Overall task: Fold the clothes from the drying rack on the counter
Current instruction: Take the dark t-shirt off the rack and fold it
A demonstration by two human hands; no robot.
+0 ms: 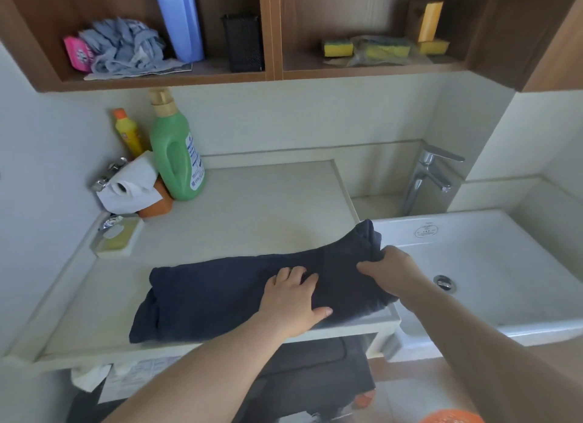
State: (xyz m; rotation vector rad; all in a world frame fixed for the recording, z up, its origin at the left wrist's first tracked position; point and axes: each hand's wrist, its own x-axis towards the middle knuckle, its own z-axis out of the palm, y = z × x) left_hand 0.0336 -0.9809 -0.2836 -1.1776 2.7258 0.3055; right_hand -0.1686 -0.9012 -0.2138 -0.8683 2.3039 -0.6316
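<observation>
Soft, limp dark garment (220, 293) lying on worktop (252, 208), pinned by flat, spread left hand (291, 299), bunched right end pinched by right hand (389, 266); best taken by edges.

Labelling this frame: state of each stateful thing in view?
dark garment: flat on counter, partly folded
left hand: pressed flat on garment
right hand: fingers grip garment's right end
faucet: no water running
green bottle: upright, capped
yellow bottle: upright, capped
sink: no water visible
</observation>
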